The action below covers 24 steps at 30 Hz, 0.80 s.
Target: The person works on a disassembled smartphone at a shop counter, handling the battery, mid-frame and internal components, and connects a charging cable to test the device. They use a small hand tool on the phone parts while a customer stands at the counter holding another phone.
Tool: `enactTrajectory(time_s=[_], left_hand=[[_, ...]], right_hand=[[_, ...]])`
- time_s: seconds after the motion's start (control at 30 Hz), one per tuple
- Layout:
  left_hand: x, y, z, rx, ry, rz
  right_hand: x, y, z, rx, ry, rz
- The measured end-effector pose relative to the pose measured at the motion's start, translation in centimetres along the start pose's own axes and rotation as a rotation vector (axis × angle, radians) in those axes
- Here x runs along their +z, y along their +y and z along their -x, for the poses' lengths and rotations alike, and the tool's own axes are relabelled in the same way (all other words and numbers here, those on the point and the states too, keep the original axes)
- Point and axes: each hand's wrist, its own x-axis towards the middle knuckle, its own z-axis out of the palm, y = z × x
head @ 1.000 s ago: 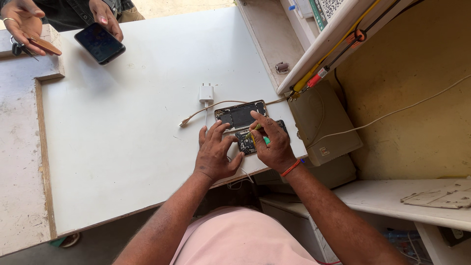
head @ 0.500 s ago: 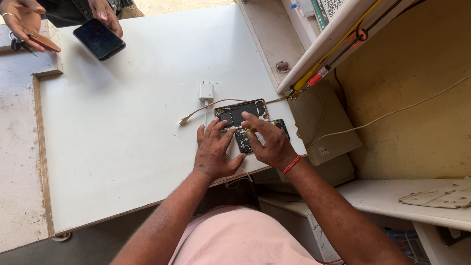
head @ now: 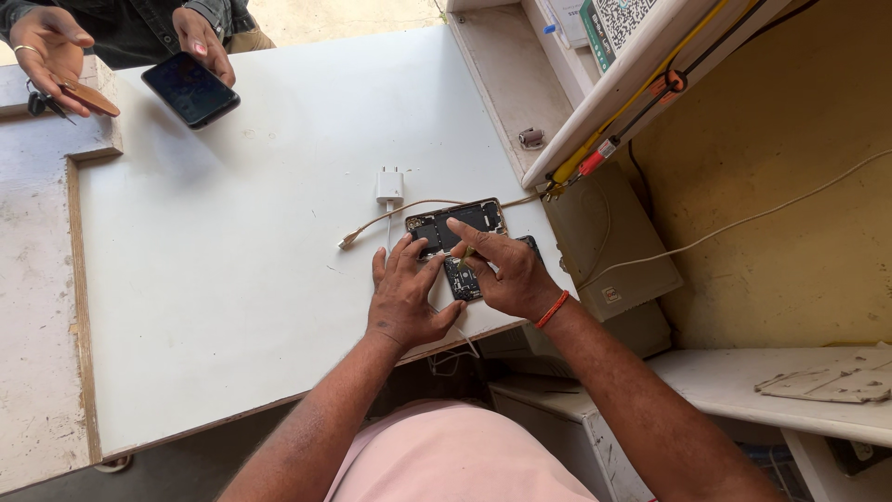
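Note:
An opened phone point(head: 457, 226) with its dark insides showing lies near the right edge of the white table point(head: 232, 242). A second dark phone part point(head: 462, 279) lies just in front of it, between my hands. My left hand point(head: 404, 296) rests flat on the table, its fingertips pressing on the opened phone. My right hand point(head: 500, 270) pinches a small green-handled tool point(head: 465, 257) whose tip points down onto the dark part. An orange band sits on my right wrist.
A white charger plug point(head: 389, 185) and a beige cable point(head: 390, 217) lie beyond the phone. At the far left another person's hands hold a dark phone point(head: 190, 88) and a brown case with keys point(head: 85, 97). A slanted shelf with red and yellow wires point(head: 604, 149) stands right.
My right hand has shifted slightly over the phone parts, its forefinger now stretched across the opened phone. The other person's hands have moved a little at the far left.

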Motion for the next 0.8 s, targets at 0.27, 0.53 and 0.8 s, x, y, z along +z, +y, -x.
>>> enactTrajectory(time_s=[0.27,0.53,0.8], left_hand=[[0.1,-0.2,0.1,0.0,0.005,0.025],[0.3,-0.1,0.1,-0.01,-0.003,0.025],[0.3,-0.1,0.0,-0.032,-0.05,-0.003]], right_hand=[[0.2,-0.3,-0.5,0.155,-0.03,0.148],[-0.4,-0.6,-0.6,0.107,0.003,0.159],[-1.7,-1.3,-1.7,0.033,-0.112,0.252]])
